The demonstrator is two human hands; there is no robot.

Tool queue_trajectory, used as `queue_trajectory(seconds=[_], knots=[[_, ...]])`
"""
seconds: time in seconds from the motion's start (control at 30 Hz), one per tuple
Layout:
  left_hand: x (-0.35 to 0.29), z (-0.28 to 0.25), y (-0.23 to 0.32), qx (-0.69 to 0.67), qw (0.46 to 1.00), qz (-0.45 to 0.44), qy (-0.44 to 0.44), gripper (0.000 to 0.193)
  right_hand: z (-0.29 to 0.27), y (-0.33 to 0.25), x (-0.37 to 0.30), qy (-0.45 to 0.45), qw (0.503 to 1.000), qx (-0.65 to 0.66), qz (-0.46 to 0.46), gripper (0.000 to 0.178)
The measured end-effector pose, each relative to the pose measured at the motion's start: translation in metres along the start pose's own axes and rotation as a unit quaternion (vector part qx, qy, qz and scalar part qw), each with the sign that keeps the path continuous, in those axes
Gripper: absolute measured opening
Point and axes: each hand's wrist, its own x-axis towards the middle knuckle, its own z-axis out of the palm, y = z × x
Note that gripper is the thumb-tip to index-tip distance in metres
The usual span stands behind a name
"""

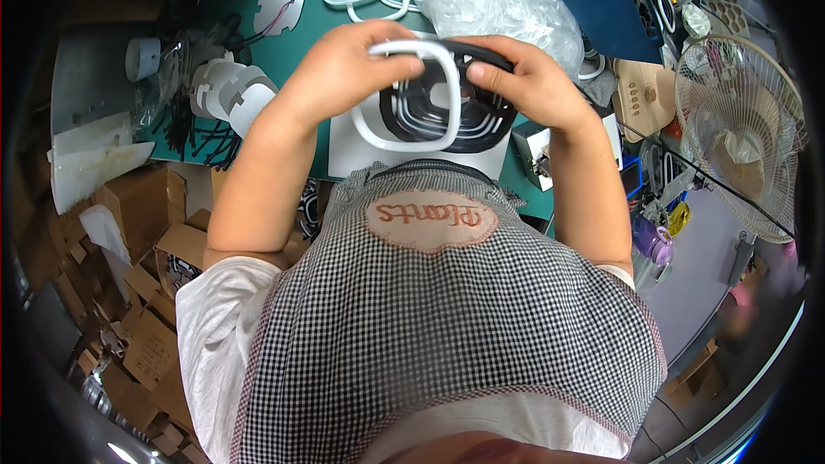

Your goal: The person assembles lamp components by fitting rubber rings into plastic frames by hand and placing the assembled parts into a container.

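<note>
Holding a white ring (454,96) and black frame (486,131).

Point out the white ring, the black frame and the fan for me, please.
White ring (454,96): head view, on its right side.
Black frame (478,126): head view, on its lower right part.
Fan (736,116): head view, on its wire guard.

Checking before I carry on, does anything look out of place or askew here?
The white ring in the left hand sits off-centre to the left over the black frame in the right hand, so they look misaligned. Cardboard boxes lie jumbled at left.
</note>
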Motion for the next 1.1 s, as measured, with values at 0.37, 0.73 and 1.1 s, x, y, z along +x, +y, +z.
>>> queue_trajectory(seconds=[0.37, 0.73, 1.1], knots=[[-0.007, 0.017, -0.005, -0.271, 0.948, 0.044, 0.163, 0.031, 0.028, 0.023, -0.002, 0.095, 0.904, 0.409, -0.083, 0.052], [0.001, 0.031, -0.002, -0.287, 0.948, 0.025, 0.136, 0.033, 0.033, 0.028, -0.011, 0.076, 0.911, 0.384, -0.128, 0.052], [0.006, 0.019, -0.002, 0.202, 0.958, 0.05, 0.199, 0.036, 0.041, 0.014, -0.016, 0.159, 0.966, 0.186, -0.089, 0.041]])
